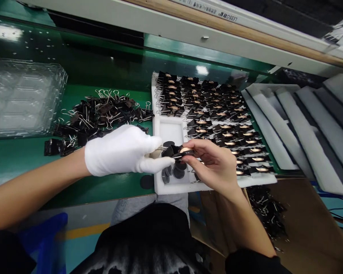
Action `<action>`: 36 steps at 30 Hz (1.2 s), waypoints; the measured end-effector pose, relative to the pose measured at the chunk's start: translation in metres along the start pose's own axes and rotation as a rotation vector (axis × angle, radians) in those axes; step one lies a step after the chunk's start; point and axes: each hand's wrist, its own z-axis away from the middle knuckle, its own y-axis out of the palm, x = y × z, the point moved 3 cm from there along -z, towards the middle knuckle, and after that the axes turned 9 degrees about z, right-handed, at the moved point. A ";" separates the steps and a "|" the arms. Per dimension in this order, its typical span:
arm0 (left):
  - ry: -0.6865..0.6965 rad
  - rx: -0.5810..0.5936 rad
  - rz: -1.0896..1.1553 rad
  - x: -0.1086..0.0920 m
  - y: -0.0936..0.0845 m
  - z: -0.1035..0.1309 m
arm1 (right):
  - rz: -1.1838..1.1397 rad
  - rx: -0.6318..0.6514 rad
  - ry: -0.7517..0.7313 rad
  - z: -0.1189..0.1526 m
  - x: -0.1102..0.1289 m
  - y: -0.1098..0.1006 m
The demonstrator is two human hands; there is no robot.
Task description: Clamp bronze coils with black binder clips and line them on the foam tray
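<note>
My left hand [125, 150], in a white glove, pinches the wire handles of a black binder clip [170, 151]. Bare, my right hand [214, 161] grips a small round part [187, 151] with a dark rim and a tan-gold middle, at the clip's jaws. Whether the jaws have closed on it I cannot make out. Both hands are over a white foam tray [157, 186]. Dark discs [178, 172] lie in its left recess, below the hands. Rows of binder clips holding similar round parts [196, 95] fill the rest of the tray.
A heap of loose binder clips [103, 112] lies on the green table [125, 186] to the left. Clear plastic trays [20, 99] are stacked beyond it. Foam sheets [297, 114] lean at the right, above a cardboard box [308, 217] with more clips.
</note>
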 end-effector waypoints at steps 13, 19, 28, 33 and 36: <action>-0.493 0.166 0.790 0.000 -0.001 -0.006 | 0.098 -0.282 -0.294 0.008 -0.005 0.005; -0.442 -0.035 0.650 -0.003 -0.003 -0.008 | -0.615 -0.015 0.366 0.010 -0.011 0.023; -0.309 -0.156 0.111 0.011 -0.024 -0.004 | -1.091 -0.406 0.669 0.001 -0.005 0.053; -0.333 0.092 -0.639 0.037 -0.019 -0.007 | -1.186 -0.408 0.663 0.006 -0.011 0.050; -0.246 0.204 -0.755 0.035 -0.012 -0.010 | -1.167 -0.343 0.627 0.008 -0.009 0.052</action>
